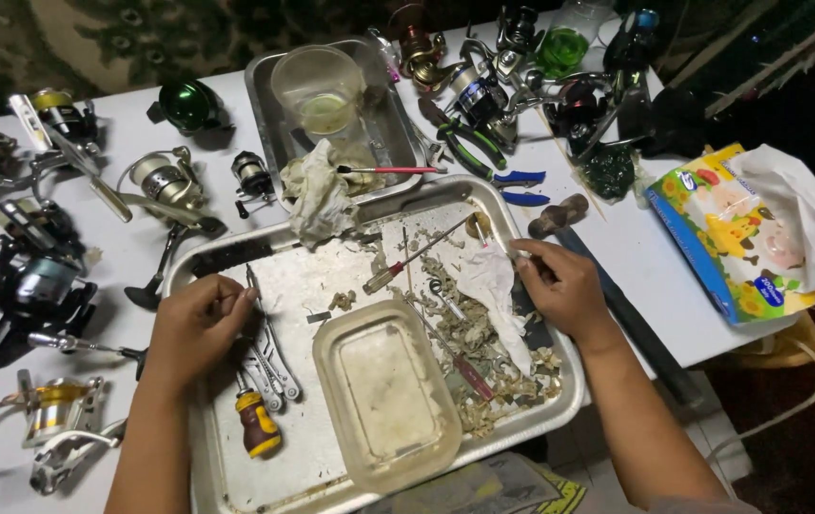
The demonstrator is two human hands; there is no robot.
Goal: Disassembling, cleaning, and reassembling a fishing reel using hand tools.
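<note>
Here the left hand [200,322] pinches a thin metal tool [253,283]; the right hand [564,286] grips crumpled white tissue [491,281].

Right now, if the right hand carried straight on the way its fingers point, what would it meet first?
The right hand points up and left across the metal tray; probably the red-handled screwdriver lying beyond its fingertips, though depth is unclear.

- A thin metal pick [251,282], slender and silvery, is pinched at the left hand's [200,322] fingertips, slanting up and away over the tray's left part.
- A white tissue [489,286], crumpled and stained, lies draped on the tray under the right hand [564,288], which pinches a small part too tiny to identify.
</note>
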